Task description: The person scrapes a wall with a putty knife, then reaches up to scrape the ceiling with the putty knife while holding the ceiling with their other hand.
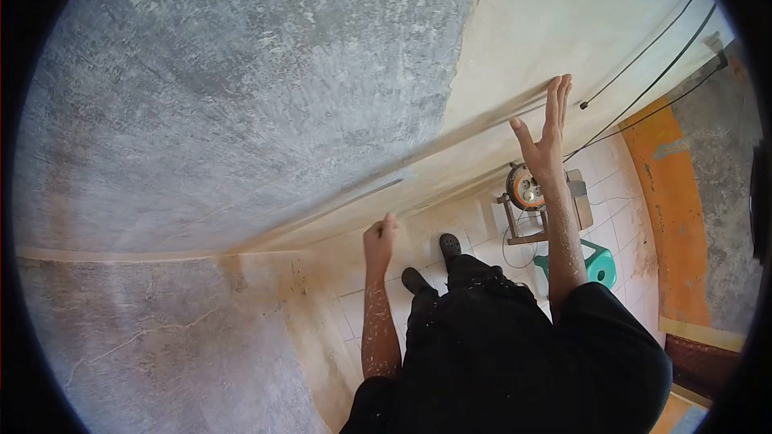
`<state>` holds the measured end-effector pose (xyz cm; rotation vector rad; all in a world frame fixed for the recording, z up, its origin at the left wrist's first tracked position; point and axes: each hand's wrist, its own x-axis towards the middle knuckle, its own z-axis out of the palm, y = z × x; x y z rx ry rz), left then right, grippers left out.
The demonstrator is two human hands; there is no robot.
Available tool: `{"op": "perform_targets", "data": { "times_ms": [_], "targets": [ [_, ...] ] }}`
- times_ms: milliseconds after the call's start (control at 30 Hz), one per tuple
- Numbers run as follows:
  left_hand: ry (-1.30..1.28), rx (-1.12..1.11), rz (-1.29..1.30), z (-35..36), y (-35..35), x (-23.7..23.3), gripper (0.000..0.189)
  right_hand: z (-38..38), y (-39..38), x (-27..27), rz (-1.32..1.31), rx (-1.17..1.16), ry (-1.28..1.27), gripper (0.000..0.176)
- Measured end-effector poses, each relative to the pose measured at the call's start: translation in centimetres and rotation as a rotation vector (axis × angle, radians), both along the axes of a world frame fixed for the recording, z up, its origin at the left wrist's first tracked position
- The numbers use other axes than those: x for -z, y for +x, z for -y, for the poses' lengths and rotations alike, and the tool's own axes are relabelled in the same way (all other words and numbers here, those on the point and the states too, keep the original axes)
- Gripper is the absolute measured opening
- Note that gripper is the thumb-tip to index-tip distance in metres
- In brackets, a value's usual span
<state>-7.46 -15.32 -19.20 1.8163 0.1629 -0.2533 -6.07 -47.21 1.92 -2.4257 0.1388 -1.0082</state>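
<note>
My left hand (381, 243) is loosely closed, thumb raised and fingers curled, with nothing showing out of it. It hovers in front of the lower wall, below a thin grey strip (374, 190) along the ledge. Raised at the right, my right hand (547, 137) is open and holds nothing; its fingers point up and the thumb stands apart. Pale specks dot both forearms. Before me the wall has a rough, scraped grey area (322, 72) beside a smooth cream area (547, 24).
A cable reel (527, 187) rests on a wooden stand (527, 238) behind my right forearm. Close by is a green plastic stool (601, 265). Black cables (659, 72) hang along the wall at right. My dark clogs (450, 246) stand on white floor tiles (351, 305).
</note>
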Motion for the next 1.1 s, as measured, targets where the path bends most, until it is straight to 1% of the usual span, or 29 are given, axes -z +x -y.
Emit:
{"op": "perform_targets", "data": {
  "times_ms": [100, 133, 200, 233, 267, 367, 400, 500, 533, 567, 633, 667, 767, 800, 867, 933, 967, 1000, 1033, 1067, 1100],
  "targets": [
    [0.054, 0.125, 0.062, -0.6, 1.4, -1.9, 0.052, -0.1, -0.6, -0.1, -0.022, -0.017, 0.016, 0.089],
    [0.061, 0.191, 0.135, 0.2, 2.1, -0.7, 0.054, -0.1, -0.5, -0.3, -0.024, -0.021, 0.01, 0.089],
    [-0.003, 0.138, 0.008, 0.3, 1.5, 0.7, 0.055, 0.0, -0.5, -0.3, -0.045, -0.001, -0.009, 0.091],
    [-0.037, 0.112, -0.048, 0.4, 1.3, 0.4, 0.056, 0.3, -0.5, -0.3, -0.054, 0.005, -0.018, 0.092],
    [-0.039, -0.004, 0.022, 0.1, 0.3, 0.0, 0.056, 0.5, -0.5, 0.0, -0.067, 0.008, -0.027, 0.093],
    [0.056, 0.15, 0.048, 0.1, 1.5, 0.3, 0.055, 0.7, -0.5, -0.4, -0.089, 0.005, -0.035, 0.098],
    [0.051, 0.155, 0.094, 2.0, 1.5, -0.7, 0.054, 0.6, -0.7, -0.3, -0.108, -0.004, -0.032, 0.099],
    [-0.008, 0.091, -0.035, 0.5, 0.6, -0.4, 0.053, 1.0, -0.4, 0.2, -0.12, 0.026, -0.086, 0.102],
    [-0.041, 0.026, -0.029, -0.5, 0.6, 0.1, 0.054, 1.5, -0.3, 0.5, -0.181, 0.015, -0.152, 0.102],
    [-0.03, 0.079, 0.048, 0.3, 1.4, 1.0, 0.054, 2.4, 0.7, 1.0, -0.1, 0.003, -0.182, 0.101],
    [0.003, 0.167, 0.163, 3.0, 1.9, 1.0, 0.053, 2.9, 2.4, 3.6, 0.026, -0.045, -0.229, 0.1],
    [-0.033, 0.235, 0.111, 5.0, 1.8, -0.8, 0.053, 2.2, 2.9, 3.3, 0.036, -0.049, -0.25, 0.096],
    [0.014, 0.098, 0.039, 3.1, 0.7, 0.1, 0.055, 3.6, 4.0, 5.0, 0.111, -0.003, -0.346, 0.092],
    [-0.026, 0.06, -0.03, 2.6, 0.4, -0.2, 0.056, 3.7, 4.2, 4.9, 0.154, 0.019, -0.407, 0.088],
    [-0.042, 0.064, 0.009, 4.6, 0.6, 0.9, 0.055, 4.1, 4.8, 5.0, 0.196, 0.042, -0.387, 0.086],
    [-0.012, 0.041, 0.018, 3.4, -0.3, 1.4, 0.053, 3.5, 4.9, 5.6, 0.236, 0.024, -0.347, 0.085],
    [0.011, 0.034, -0.023, 1.8, -0.4, 1.1, 0.053, 3.2, 4.7, 5.9, 0.229, 0.021, -0.331, 0.085],
    [0.019, 0.041, -0.054, 0.4, 0.0, -0.5, 0.053, 3.1, 4.6, 5.8, 0.23, 0.031, -0.331, 0.085],
    [0.025, 0.049, -0.084, 0.1, 0.7, -1.2, 0.053, 3.4, 4.7, 5.5, 0.232, 0.042, -0.335, 0.086],
    [0.096, 0.137, 0.012, 1.0, 1.1, -0.7, 0.052, 3.3, 5.0, 5.6, 0.264, 0.038, -0.332, 0.086],
    [0.072, 0.122, 0.011, 1.3, 0.5, -0.4, 0.052, 3.0, 4.7, 5.8, 0.246, 0.034, -0.331, 0.085]
  ]
}}
